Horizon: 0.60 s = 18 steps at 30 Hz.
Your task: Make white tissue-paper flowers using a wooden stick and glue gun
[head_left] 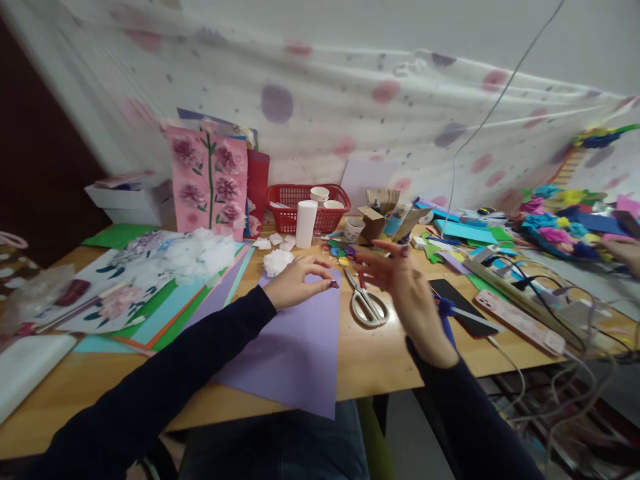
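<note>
My left hand (299,280) hovers over the far edge of a purple paper sheet (300,347), fingers curled and fingertips pinched toward the thumb; whether anything small sits between them I cannot tell. My right hand (400,283) is raised above the wooden table (380,360), blurred, fingers spread and holding nothing. Grey-handled scissors (367,303) lie between the two hands, just left of the right one. A small heap of coloured paper bits (340,251) lies beyond the fingers.
A pink flower card (209,180) and a red basket (306,207) with cups stand at the back. A white roll (306,223), a phone (457,307), a power strip (520,323) with cables, and paper flowers (555,227) crowd the right. Another person's hand (625,252) shows at far right.
</note>
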### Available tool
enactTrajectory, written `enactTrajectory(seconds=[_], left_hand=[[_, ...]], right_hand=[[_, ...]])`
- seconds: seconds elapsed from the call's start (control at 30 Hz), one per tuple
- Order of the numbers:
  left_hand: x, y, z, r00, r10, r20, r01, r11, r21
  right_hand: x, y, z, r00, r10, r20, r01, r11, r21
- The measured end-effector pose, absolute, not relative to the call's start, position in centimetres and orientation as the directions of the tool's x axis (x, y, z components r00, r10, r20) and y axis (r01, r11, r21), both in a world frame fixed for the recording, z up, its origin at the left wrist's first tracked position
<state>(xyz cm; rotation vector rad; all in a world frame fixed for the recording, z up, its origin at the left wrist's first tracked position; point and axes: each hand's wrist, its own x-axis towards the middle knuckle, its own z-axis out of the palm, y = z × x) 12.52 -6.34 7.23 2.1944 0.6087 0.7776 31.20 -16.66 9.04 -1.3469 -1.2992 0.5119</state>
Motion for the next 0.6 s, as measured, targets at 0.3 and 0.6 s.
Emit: enactTrajectory(seconds=[0.3,0.6], left_hand=[[12.8,-9.1,9.2,0.688,0.647,0.329,0.226,-0.622,0.749],[3.1,-5.2,10.5,0.392,0.869,0.302,0.228,-0.409,0.883]], right_hand=[[28.6,-12.4,7.4,0.202,0.801,0.563,0.718,0.27,-0.641],[35.7,-12.6,7.5,0.385,0.825,0.414,0.45,0.224,-0.865]])
